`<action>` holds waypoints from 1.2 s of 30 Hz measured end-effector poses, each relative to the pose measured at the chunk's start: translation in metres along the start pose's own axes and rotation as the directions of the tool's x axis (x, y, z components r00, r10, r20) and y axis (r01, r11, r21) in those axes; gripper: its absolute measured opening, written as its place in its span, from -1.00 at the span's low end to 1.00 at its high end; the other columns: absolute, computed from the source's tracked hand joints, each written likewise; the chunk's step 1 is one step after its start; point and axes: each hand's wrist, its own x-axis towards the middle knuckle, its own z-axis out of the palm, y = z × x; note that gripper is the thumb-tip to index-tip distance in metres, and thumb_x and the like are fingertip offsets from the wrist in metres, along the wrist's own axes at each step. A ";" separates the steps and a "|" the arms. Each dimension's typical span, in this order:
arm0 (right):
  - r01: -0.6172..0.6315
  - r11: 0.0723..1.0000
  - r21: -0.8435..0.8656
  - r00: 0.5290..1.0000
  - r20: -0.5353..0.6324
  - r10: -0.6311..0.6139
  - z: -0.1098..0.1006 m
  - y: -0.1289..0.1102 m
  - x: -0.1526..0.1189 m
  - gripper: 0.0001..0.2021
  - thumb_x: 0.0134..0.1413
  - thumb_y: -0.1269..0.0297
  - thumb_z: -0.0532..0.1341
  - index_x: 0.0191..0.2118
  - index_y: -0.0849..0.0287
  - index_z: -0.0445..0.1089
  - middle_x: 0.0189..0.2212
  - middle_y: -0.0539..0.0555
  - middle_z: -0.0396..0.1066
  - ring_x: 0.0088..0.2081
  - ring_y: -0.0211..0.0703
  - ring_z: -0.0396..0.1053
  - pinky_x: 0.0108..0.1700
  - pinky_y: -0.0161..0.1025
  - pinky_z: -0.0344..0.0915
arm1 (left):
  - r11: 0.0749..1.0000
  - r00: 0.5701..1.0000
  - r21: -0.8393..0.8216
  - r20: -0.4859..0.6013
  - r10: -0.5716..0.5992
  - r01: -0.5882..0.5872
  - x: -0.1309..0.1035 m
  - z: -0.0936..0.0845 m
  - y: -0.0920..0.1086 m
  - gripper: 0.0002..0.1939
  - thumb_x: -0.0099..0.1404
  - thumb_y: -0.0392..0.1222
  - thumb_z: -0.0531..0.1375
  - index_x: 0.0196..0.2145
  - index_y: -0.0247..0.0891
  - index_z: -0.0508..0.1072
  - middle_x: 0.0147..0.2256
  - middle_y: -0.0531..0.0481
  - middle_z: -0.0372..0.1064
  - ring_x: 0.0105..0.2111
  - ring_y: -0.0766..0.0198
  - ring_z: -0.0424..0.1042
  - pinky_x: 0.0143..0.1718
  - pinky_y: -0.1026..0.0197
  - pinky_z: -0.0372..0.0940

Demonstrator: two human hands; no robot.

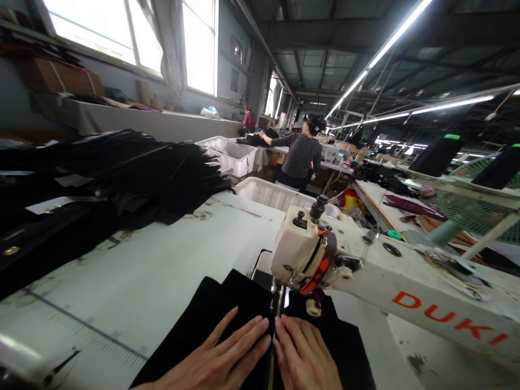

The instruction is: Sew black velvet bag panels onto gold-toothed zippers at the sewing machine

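Black fabric [190, 325] lies on the sewing table under the needle area of a cream sewing machine [300, 249]. A zipper with metallic teeth [279, 300] runs along its middle, passing beneath the presser foot. My left hand [227, 355] rests flat on the fabric just left of the zipper, fingers stretched and thumb side near the teeth. On the zipper's right side my right hand [304, 352] lies flat, its fingertips close to the presser foot. Between the two hands a narrow strip of zipper shows.
A large pile of black pieces [122, 173] covers the table's left rear. Small snips [60, 368] lie at the lower left. White plastic bins [264, 192] stand behind the table. Farther back a person [300, 154] sits at another table. A green fan [483, 200] is at right.
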 end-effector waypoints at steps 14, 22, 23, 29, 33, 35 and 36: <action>0.027 1.000 0.014 0.999 0.025 -0.028 -0.001 0.006 -0.011 -0.71 0.29 0.38 0.07 -0.01 0.17 0.49 -0.06 0.00 0.53 -0.10 -0.11 0.53 -0.09 -0.27 0.51 | 0.985 0.978 -0.057 0.136 -0.156 0.165 0.021 -0.030 0.011 -0.33 0.33 -0.18 0.21 0.33 -0.30 0.12 0.30 -0.25 0.03 0.30 -0.09 0.07 0.26 -0.34 -0.07; -0.079 0.994 0.081 0.997 -0.002 0.079 0.000 0.000 -0.007 -0.71 0.31 0.36 0.02 -0.06 0.14 0.49 -0.20 0.06 0.55 -0.16 -0.12 0.54 -0.14 -0.33 0.50 | 0.989 0.988 -0.037 0.057 -0.142 0.144 0.017 -0.022 0.011 -0.31 0.36 -0.16 0.18 0.36 -0.22 0.04 0.31 -0.22 0.03 0.31 -0.07 0.07 0.28 -0.28 -0.05; -0.080 0.993 0.083 0.997 -0.007 0.081 0.002 0.000 -0.009 -0.71 0.31 0.36 0.03 -0.05 0.14 0.48 -0.20 0.06 0.55 -0.16 -0.12 0.54 -0.14 -0.33 0.50 | 0.989 0.989 -0.037 0.055 -0.140 0.142 0.017 -0.021 0.010 -0.31 0.37 -0.14 0.18 0.36 -0.22 0.04 0.31 -0.22 0.03 0.30 -0.07 0.07 0.28 -0.28 -0.05; -0.041 0.996 0.078 0.999 0.025 0.039 0.014 0.004 -0.024 -0.70 0.30 0.34 0.05 0.01 0.15 0.45 -0.14 0.07 0.54 -0.12 -0.11 0.53 -0.11 -0.31 0.51 | 0.988 0.986 -0.007 0.065 -0.152 0.153 0.021 -0.010 0.006 -0.30 0.34 -0.17 0.21 0.36 -0.23 0.05 0.31 -0.25 0.02 0.30 -0.11 0.08 0.26 -0.34 -0.06; 0.004 1.000 0.008 1.000 0.021 -0.004 0.020 0.005 -0.028 -0.70 0.28 0.34 0.08 0.02 0.17 0.46 -0.12 0.05 0.55 -0.12 -0.07 0.54 -0.14 -0.28 0.53 | 0.990 0.990 -0.005 0.026 -0.142 0.142 0.018 -0.006 0.005 -0.27 0.35 -0.14 0.21 0.37 -0.15 0.00 0.32 -0.21 0.03 0.30 -0.11 0.08 0.28 -0.31 -0.05; 0.011 1.000 -0.005 1.000 0.018 -0.011 0.023 0.004 -0.030 -0.71 0.27 0.34 0.09 0.01 0.17 0.47 -0.12 0.05 0.55 -0.13 -0.06 0.55 -0.15 -0.27 0.54 | 0.991 0.990 0.004 0.023 -0.137 0.137 0.018 -0.007 0.005 -0.27 0.36 -0.13 0.21 0.37 -0.16 0.00 0.31 -0.20 0.04 0.30 -0.11 0.09 0.28 -0.29 -0.04; 0.009 1.000 -0.007 1.000 0.018 -0.009 0.023 0.003 -0.030 -0.71 0.26 0.35 0.09 0.01 0.17 0.47 -0.12 0.06 0.55 -0.13 -0.06 0.55 -0.14 -0.27 0.54 | 0.991 0.990 0.010 0.025 -0.136 0.136 0.019 -0.008 0.006 -0.28 0.36 -0.12 0.21 0.37 -0.16 0.01 0.31 -0.20 0.04 0.29 -0.11 0.09 0.28 -0.28 -0.03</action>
